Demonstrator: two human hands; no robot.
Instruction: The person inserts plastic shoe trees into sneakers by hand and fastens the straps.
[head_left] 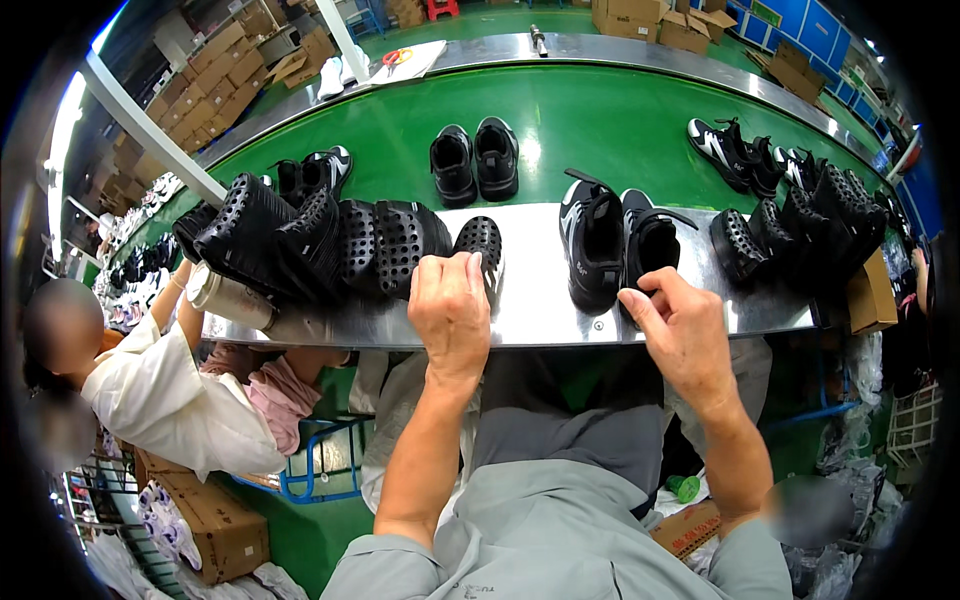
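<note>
- Both your left hand [450, 308] and right hand [688, 328] have curled fingers; whether gripping, I can't tell.
- Perforated black insert [480, 238]: just beyond your left fingers.
- Black shoe [652, 240]: heel at your right fingertips.

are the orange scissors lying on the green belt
No, the scissors lie on a white sheet on the metal ledge beyond the belt.

1 left hand [450, 310] and 1 right hand [690, 335] appear with 2 black-and-white shoes [592, 240] on 1 steel bench [530, 290], 2 dark shoes [453, 170] beyond it, 1 pale cup [230, 297], 1 pair of orange-handled scissors [398, 57] and 1 red stool [440, 9]; stacked perforated black pieces [405, 250] overlap beyond counting.
</note>
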